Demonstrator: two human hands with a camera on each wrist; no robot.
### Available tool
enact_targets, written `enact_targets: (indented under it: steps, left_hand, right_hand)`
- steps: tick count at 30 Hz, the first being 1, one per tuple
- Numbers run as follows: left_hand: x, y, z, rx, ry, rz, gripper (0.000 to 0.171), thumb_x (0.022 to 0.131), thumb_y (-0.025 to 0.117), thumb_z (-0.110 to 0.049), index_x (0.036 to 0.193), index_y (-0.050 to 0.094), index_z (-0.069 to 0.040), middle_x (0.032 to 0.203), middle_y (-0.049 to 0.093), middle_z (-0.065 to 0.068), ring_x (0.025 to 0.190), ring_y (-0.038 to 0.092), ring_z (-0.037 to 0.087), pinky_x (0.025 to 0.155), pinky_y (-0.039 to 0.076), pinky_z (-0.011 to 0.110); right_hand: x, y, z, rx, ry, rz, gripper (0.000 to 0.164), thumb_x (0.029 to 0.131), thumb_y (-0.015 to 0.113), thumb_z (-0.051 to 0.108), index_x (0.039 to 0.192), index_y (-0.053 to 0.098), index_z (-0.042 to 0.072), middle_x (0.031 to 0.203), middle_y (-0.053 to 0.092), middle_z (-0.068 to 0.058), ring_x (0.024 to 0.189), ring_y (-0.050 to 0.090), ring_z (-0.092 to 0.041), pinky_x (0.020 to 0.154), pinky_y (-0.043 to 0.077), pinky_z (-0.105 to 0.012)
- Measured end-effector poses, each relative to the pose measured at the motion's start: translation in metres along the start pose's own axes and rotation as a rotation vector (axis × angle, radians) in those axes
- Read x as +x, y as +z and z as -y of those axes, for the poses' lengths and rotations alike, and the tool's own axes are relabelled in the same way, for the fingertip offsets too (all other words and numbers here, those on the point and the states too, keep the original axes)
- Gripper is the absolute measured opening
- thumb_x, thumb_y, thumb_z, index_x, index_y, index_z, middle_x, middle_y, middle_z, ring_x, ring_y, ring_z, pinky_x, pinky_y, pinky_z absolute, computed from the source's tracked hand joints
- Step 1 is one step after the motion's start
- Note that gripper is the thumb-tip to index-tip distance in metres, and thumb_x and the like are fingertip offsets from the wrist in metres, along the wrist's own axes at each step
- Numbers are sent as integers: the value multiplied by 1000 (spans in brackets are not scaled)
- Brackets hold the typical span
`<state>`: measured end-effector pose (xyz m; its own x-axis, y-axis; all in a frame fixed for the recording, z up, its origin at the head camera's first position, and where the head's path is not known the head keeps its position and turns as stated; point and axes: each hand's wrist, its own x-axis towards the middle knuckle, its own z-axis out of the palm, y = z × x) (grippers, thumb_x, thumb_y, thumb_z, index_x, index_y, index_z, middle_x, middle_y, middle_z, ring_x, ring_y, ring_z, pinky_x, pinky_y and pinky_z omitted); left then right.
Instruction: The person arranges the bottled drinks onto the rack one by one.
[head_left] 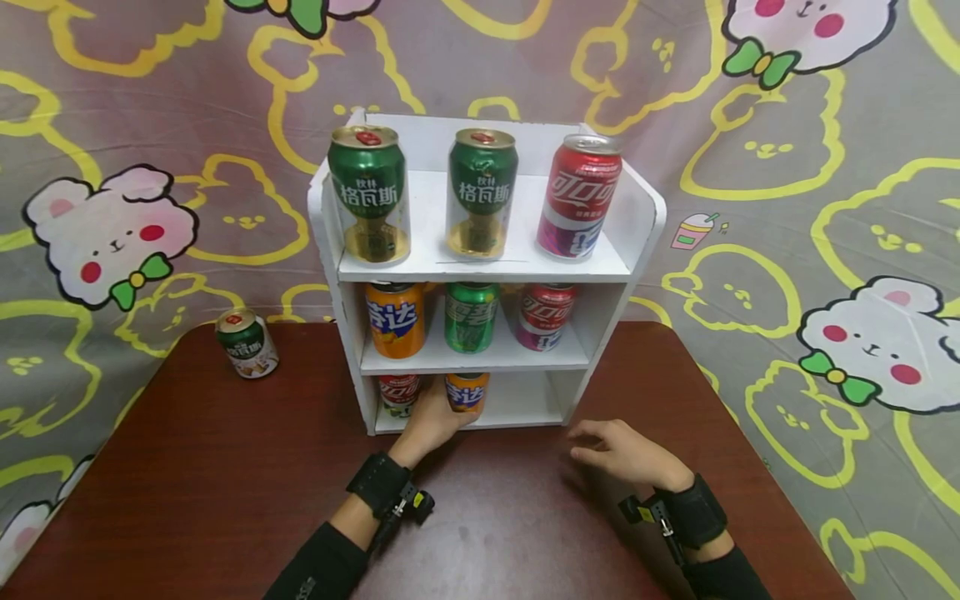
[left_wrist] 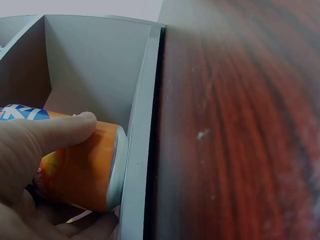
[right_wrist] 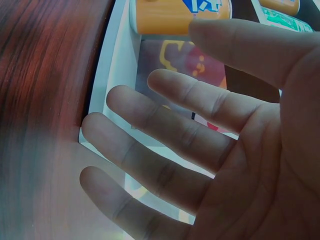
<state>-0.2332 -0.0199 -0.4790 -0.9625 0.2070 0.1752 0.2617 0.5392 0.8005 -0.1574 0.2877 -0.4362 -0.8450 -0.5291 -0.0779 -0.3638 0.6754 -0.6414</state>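
Observation:
My left hand point(head_left: 433, 419) grips an orange soda can point(head_left: 467, 392) in the middle of the white shelf's bottom level. In the left wrist view the thumb lies along the orange can point(left_wrist: 82, 167) and fingertips show beneath it; its base meets the shelf board point(left_wrist: 137, 175). Left of that hand stands a red-topped can point(head_left: 398, 390), partly hidden by it. My right hand point(head_left: 626, 452) hovers by the shelf's lower right corner and holds nothing. Its spread fingers point(right_wrist: 165, 135) show in the right wrist view, with the orange can point(right_wrist: 165, 17) beyond them.
The three-level white shelf point(head_left: 480, 267) carries two green-and-gold cans point(head_left: 482, 196) and a red-and-purple can point(head_left: 581, 196) on top. An orange can point(head_left: 395, 321), a green can point(head_left: 471, 318) and another red-and-purple can point(head_left: 546, 317) fill the middle. A green-and-white can point(head_left: 247, 343) stands left on the brown table point(head_left: 187, 467).

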Motion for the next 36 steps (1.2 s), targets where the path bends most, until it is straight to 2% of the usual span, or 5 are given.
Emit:
enact_targets:
  steps: [8, 19, 27, 30, 36]
  left_hand:
    - [0, 2, 0, 85, 16, -40, 81, 70, 84, -27, 132, 39, 0, 115, 59, 20, 102, 60, 33, 86, 48, 45]
    - [0, 6, 0, 118, 29, -78, 82, 69, 85, -30, 131, 40, -2, 113, 60, 18, 100, 61, 31, 84, 49, 44]
    - [0, 5, 1, 82, 25, -59, 84, 69, 85, -29, 134, 38, -2, 116, 58, 18, 103, 59, 31, 87, 48, 45]
    - [0, 4, 1, 37, 28, -44, 85, 71, 84, -27, 136, 36, -2, 119, 56, 19, 107, 57, 33, 90, 46, 46]
    - [-2, 2, 2, -51, 73, -7, 89, 74, 82, -19, 143, 27, -5, 129, 47, 17, 117, 49, 30, 98, 39, 46]
  right_hand:
    - [0, -1, -1, -2, -10, -2, 37, 95, 58, 31, 116, 61, 1, 110, 64, -12, 97, 64, -24, 77, 53, -31]
    - [0, -1, -1, 5, -2, 4, 37, 95, 58, 31, 116, 61, 1, 111, 64, -12, 97, 64, -25, 77, 53, -32]
    - [-1, -2, -1, 3, 3, 4, 38, 95, 57, 32, 116, 61, 1, 112, 64, -12, 98, 63, -24, 77, 53, -32]
    - [-1, -2, 0, 4, 2, -1, 38, 95, 58, 32, 116, 61, 1, 112, 64, -13, 98, 63, -25, 77, 53, -32]
    - [-1, -3, -1, 13, 7, 2, 37, 95, 58, 32, 116, 61, 1, 111, 64, -12, 97, 63, -23, 77, 53, -32]
